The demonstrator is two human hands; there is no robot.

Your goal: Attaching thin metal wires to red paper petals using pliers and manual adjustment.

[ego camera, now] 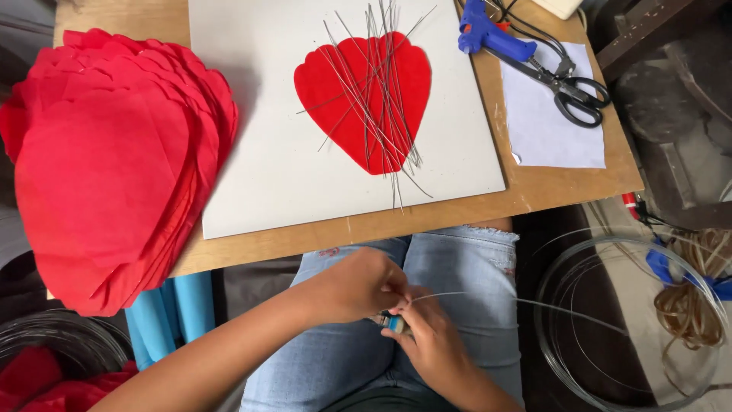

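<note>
Both hands meet low in the head camera's view, over the person's lap in light blue jeans (457, 290). Left hand (358, 286) is curled into a loose fist, its fingertips pinched on a thin silver wire (488, 296). Right hand (431, 339) sits just below and touches the left, closed around a small tool with a pale blue grip (394, 323); what kind of tool it is cannot be told, since the fingers hide most of it. From the pinch the wire runs rightward across the thigh and joins a large coil of wire (610, 305) lying on the floor beside the right leg.

Above the hands is a wooden tabletop (534, 191). On it lies a white board (274, 168), and on the board a red petal-shaped piece of fabric (335, 99) with its rounded lobes away from the person and its point toward them. A loose bundle of cut straight wires (381, 91) lies crossed over the red piece, some ends reaching past its point onto the board.

At the table's left edge a thick stack of red fabric petals (107, 168) overhangs the edge. Blue tubes (168, 313) stand under it. At the table's far right corner a blue glue gun (488, 34) lies next to black-handled scissors (564, 84), which rest partly on a white sheet of paper (549, 130). On the floor to the far right is a tangle of tan cord (694, 305).
</note>
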